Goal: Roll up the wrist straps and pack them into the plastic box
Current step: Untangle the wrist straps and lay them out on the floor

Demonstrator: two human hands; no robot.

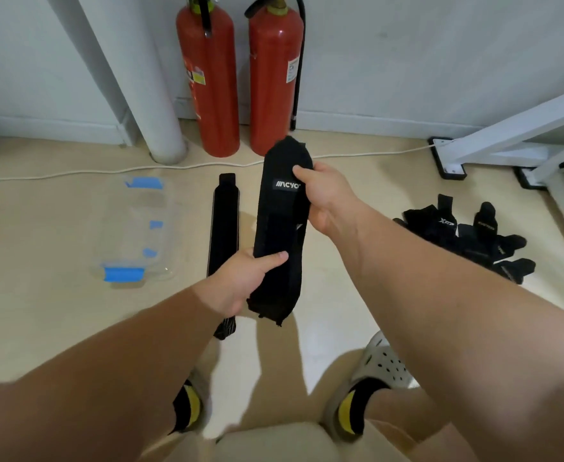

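Clear plastic box (134, 228) on beige floor (40, 311); white wall (423, 55), red extinguishers (209, 81).

Both bare arms reach forward and down, and the forearms come closer together toward the hands. The left hand (244, 281) is the lower one, nearer to the body. Its fingers go behind a black wrist strap (279, 228) and its thumb lies across the front, close to the lower end. The right hand (325, 195) is higher and farther out, with the wrist a little bent. It grips the upper part of the same strap from the right side, thumb on the front.
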